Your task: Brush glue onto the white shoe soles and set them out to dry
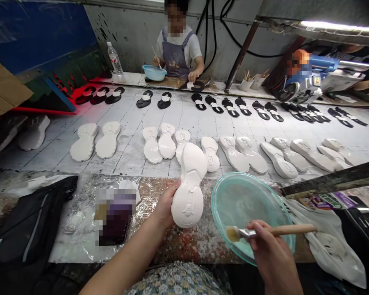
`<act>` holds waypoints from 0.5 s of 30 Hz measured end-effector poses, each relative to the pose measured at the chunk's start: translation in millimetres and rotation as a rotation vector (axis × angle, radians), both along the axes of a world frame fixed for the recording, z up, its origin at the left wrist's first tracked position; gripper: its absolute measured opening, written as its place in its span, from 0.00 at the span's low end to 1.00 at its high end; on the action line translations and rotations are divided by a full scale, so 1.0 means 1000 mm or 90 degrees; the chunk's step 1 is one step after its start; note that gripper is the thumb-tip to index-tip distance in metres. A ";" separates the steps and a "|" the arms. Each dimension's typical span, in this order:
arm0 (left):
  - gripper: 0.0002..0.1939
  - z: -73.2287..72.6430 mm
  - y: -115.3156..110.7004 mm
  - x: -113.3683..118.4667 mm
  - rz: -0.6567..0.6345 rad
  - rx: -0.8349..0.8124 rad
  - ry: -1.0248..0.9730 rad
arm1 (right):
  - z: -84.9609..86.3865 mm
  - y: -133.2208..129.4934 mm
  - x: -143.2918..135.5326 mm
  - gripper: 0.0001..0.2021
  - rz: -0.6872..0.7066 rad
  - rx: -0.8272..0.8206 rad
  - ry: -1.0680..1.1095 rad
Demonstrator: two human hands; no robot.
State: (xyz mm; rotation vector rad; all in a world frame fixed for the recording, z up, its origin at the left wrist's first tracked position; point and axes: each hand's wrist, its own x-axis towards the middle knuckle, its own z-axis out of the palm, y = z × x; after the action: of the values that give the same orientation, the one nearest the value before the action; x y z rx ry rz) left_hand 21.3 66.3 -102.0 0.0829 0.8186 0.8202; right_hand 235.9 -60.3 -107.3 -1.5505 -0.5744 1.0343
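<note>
My left hand [165, 205] grips a white shoe sole [189, 186] from its left side and holds it up over the near edge of the bench. My right hand [269, 246] holds a wooden-handled brush [264, 232], its bristles over the rim of a teal bowl [230, 190] holding pale liquid. The sole sits just left of the bowl, apart from the brush.
Rows of white soles [249, 153] and black soles [230, 107] lie on the white belt [184, 119]. A person in an apron [176, 53] works across it with a blue bowl [154, 72]. A black bag [30, 225] lies left; a plastic bag [329, 237] right.
</note>
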 end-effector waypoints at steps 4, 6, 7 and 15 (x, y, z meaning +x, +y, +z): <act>0.20 0.009 0.003 0.002 0.020 0.017 0.005 | 0.007 0.001 -0.005 0.15 -0.077 0.117 0.040; 0.19 0.013 0.004 0.002 0.026 0.030 0.010 | 0.010 0.001 -0.004 0.12 -0.162 0.155 -0.017; 0.18 0.015 0.004 0.001 0.029 0.037 0.013 | 0.010 0.001 -0.002 0.12 -0.205 0.146 -0.070; 0.15 0.016 0.003 0.003 0.019 0.033 0.056 | 0.014 -0.006 -0.012 0.21 -0.048 -0.198 -0.466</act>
State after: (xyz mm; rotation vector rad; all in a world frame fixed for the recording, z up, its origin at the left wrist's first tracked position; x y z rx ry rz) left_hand 24.6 69.1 -86.3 0.1544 0.8835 0.8715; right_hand 223.9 -65.9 -93.0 -2.2224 -0.8658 0.4825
